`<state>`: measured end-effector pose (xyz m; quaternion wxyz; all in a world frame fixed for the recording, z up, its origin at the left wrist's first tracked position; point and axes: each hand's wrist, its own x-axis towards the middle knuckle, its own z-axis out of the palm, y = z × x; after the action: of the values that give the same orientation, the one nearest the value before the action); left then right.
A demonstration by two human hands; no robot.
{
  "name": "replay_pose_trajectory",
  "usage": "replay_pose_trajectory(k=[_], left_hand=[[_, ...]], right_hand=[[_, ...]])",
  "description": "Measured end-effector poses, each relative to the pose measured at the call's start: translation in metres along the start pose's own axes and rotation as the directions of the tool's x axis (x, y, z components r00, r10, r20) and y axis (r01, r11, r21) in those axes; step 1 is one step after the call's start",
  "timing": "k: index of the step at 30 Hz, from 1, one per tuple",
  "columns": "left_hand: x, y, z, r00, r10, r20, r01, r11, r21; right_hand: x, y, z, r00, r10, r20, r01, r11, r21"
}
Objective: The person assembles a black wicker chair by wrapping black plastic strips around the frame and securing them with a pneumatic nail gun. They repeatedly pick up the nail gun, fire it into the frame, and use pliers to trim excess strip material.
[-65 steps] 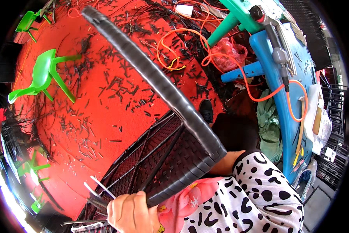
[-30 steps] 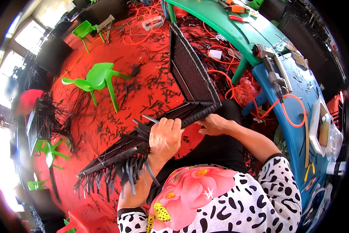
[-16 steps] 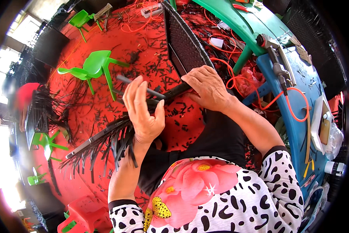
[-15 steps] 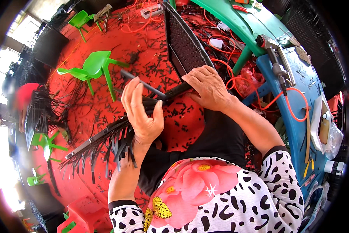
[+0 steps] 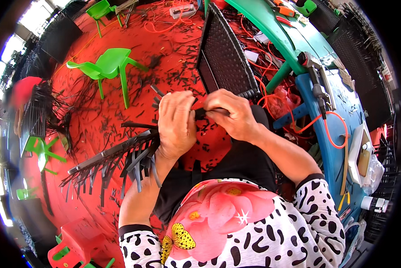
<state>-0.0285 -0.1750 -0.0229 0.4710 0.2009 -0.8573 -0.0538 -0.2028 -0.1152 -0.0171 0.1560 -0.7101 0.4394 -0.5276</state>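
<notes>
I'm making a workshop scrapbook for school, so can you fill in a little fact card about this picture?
Left hand: at the black woven frame, grip unclear
Right hand: curled on black material, strip or frame unclear
Loose ends: black strips hanging from the frame
Floor: red, littered with dark scraps
Seat: green plastic chair
Right side: blue table bearing a tool with orange hose

floor (image 5: 88,134): red, black scraps (image 5: 155,61) strewn across
windows (image 5: 32,18): bright, beyond floor's left edge
green chair (image 5: 109,64): standing well off green table's (image 5: 274,38) edge
blue table (image 5: 306,91): corner just beside green table's corner
</notes>
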Motion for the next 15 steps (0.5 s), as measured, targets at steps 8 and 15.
replay_pose_trajectory(k=[8, 15], left_hand=[[-0.006, 0.023, 0.0, 0.921, -0.059, 0.385, 0.023, 0.995, 0.097], [-0.021, 0.035, 0.004, 0.949, -0.08, 0.304, 0.005, 0.97, 0.241]], right_hand=[[-0.036, -0.021, -0.002, 0.971, 0.22, -0.088, -0.19, 0.945, 0.267], [-0.046, -0.035, 0.006, 0.926, 0.364, -0.104, -0.323, 0.902, 0.285]])
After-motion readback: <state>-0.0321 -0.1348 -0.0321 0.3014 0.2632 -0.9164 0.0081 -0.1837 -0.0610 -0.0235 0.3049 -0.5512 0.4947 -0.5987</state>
